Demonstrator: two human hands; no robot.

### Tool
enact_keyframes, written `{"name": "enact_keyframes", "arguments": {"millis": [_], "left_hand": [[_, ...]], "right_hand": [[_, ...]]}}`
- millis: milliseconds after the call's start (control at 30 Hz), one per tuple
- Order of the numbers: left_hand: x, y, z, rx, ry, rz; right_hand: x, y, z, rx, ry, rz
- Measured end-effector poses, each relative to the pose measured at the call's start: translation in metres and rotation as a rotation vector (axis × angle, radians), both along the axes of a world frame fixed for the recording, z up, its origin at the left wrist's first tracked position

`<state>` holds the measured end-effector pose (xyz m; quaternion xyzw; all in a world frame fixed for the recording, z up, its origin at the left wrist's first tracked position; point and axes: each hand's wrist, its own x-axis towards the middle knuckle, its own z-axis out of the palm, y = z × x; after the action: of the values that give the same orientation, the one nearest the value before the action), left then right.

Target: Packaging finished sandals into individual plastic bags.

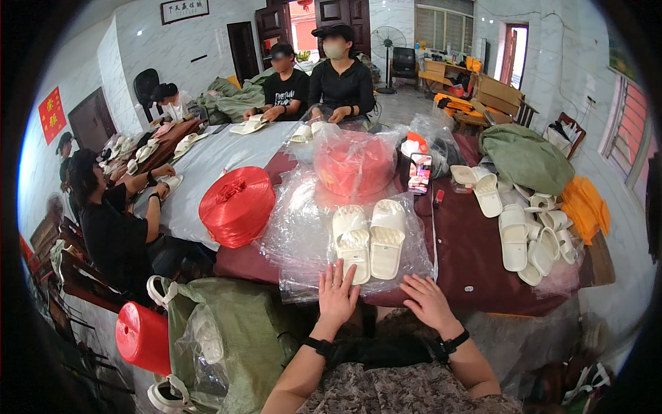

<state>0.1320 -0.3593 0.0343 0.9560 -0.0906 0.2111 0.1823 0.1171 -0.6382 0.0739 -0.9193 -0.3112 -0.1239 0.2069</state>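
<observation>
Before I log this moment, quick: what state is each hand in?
Left hand: open, holding nothing, at the left slipper; contact unclear.
Right hand: open, empty, near the right slipper.

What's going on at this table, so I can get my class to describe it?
A person has a pair of cream slides side by side on clear plastic bags. The left hand is open, its fingers at the left slide's heel; the right hand is open near the table's edge, gripping nothing. On the left, a co-worker in black handles another cream slide. More slides lie heaped to the right.
</observation>
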Motion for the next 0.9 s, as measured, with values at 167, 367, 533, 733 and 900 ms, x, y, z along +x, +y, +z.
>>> {"name": "enact_keyframes", "arguments": {"millis": [167, 367, 533, 733, 900], "left_hand": [[-0.002, 0.0, -0.005, 0.009, -0.003, 0.01], [0.0, -0.001, -0.006, -0.016, -0.018, -0.002], [0.001, 0.002, -0.004, -0.012, -0.036, -0.006], [-0.016, 0.005, 0.0, -0.125, -0.1, -0.113], [-0.051, 0.0, -0.005, -0.285, -0.142, -0.068]], "right_hand": [[-0.004, -0.012, 0.006, 0.134, -0.042, -0.116], [0.023, -0.005, 0.008, 0.354, -0.012, -0.276], [0.04, 0.014, 0.013, 0.345, -0.331, -0.49], [0.03, 0.008, -0.014, 0.182, -0.052, -0.572], [0.006, 0.008, -0.005, 0.217, 0.042, -0.56]]}}
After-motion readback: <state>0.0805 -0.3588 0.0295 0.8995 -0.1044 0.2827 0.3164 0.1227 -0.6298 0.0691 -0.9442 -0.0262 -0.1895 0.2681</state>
